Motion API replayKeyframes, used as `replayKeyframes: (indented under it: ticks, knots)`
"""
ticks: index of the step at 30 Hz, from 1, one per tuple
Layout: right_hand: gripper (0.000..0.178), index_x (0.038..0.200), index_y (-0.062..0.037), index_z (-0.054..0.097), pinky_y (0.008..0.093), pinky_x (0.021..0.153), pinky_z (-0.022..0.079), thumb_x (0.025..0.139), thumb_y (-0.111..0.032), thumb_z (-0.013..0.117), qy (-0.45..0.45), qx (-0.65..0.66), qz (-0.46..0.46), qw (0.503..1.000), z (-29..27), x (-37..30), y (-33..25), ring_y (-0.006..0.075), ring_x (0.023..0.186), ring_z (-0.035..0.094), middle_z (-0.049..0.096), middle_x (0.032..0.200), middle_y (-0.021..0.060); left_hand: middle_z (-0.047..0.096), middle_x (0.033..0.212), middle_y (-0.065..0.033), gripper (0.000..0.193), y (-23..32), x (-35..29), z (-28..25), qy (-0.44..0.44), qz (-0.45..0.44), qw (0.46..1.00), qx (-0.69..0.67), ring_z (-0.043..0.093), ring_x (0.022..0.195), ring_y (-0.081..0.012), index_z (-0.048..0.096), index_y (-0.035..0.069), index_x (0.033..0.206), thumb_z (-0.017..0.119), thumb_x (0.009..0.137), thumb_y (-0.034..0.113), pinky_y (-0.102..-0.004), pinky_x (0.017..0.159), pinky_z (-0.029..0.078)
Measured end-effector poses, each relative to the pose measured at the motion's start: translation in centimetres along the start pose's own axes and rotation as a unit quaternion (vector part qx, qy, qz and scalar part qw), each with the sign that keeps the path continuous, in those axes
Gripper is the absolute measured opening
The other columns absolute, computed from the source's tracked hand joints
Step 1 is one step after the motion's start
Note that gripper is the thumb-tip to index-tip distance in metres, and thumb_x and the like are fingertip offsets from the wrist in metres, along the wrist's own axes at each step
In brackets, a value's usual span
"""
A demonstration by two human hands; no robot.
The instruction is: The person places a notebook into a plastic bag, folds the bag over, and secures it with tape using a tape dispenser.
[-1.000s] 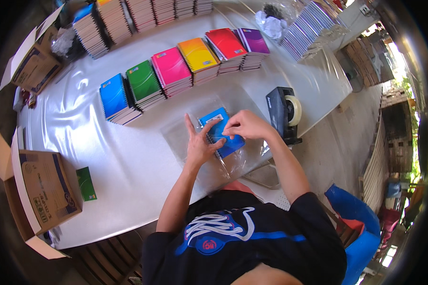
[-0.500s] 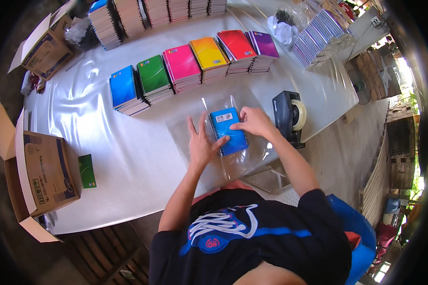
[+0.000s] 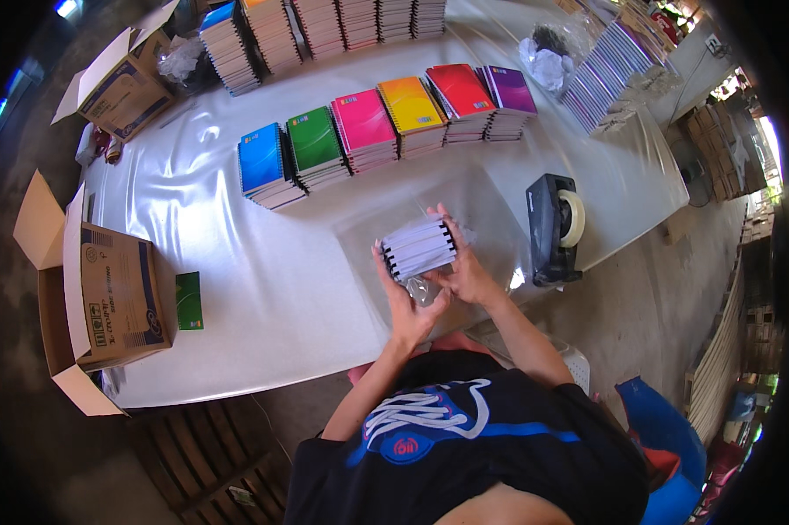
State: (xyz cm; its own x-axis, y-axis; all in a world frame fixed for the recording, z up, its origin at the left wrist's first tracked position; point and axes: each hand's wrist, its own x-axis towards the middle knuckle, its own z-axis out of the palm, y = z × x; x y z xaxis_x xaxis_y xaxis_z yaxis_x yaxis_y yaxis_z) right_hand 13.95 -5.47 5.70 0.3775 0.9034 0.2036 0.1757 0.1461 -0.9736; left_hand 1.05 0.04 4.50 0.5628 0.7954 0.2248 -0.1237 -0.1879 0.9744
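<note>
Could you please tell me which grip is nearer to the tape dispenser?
Right: the right grip is left of the tape dispenser, at the right of the bundle; the left grip is farther left, at the bundle's left.

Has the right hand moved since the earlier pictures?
Yes: the right hand has shifted left and lower in view, judged against the tape dispenser.

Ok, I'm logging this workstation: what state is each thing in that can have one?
Bundle of white-paged notebooks with black bindings: held, page edges up
Bare left hand: gripping the bundle's left side
Bare right hand: gripping its right side
Clear plastic sheet: spread flat
Large brown cardboard box: flaps open
Smaller brown cardboard box: flaps open
Black tape dispenser: loaded with a pale tape roll
Green rectangular notebook: lying flat
</note>
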Motion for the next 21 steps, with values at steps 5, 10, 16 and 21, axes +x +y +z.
replayKeyframes:
  ticks: [5,10,16,21]
  knots:
    - [0.116,0.148,-0.0094,0.002,0.0381,0.112,0.021,0.065,-0.01,0.082,-0.024,-0.052,0.03,0.998,0.0,-0.1,-0.1,0.0257,0.141,0.016,0.017,0.152,0.0145,0.009,0.15,-0.0221,0.115,0.2,-0.6,-0.7,-0.015,-0.02,0.999,-0.022,0.017,0.138,-0.0347,-0.004,0.0,0.146,0.074,0.064,0.023,-0.0428,0.112,0.017]
    - [0.105,0.146,-0.0052,0.014,0.0372,0.112,0.022,0.067,-0.015,0.083,0.075,-0.035,-0.003,0.997,-0.4,-1.1,0.4,0.027,0.139,0.023,0.019,0.151,0.0176,0.023,0.145,-0.0232,0.089,0.2,-1.6,-3.5,0.026,0.118,0.965,0.233,0.028,0.134,-0.0381,0.021,0.001,0.143,0.068,0.068,0.016,-0.0472,0.109,0.024]
    - [0.067,0.128,-0.0058,0.052,0.0405,0.111,0.025,0.067,-0.014,0.08,0.052,-0.124,-0.031,0.99,-0.3,-3.1,-1.8,0.0286,0.133,0.036,0.043,0.14,0.0145,0.052,0.129,-0.0079,0.062,1.7,1.3,-5.8,-0.125,0.224,0.912,0.321,0.047,0.123,-0.0277,0.054,0.009,0.124,0.063,0.064,0.012,-0.0414,0.099,0.035]
    - [0.068,0.13,-0.0095,0.051,0.0425,0.11,0.025,0.067,-0.01,0.077,-0.036,-0.289,-0.08,0.953,-1.8,-2.2,-2.9,0.0238,0.133,0.037,0.044,0.14,0.0058,0.047,0.135,0.0002,0.073,4.3,4.4,-7.6,-0.288,0.23,0.831,0.417,0.044,0.125,-0.0187,0.048,0.022,0.132,0.064,0.061,0.017,-0.0409,0.093,0.036]
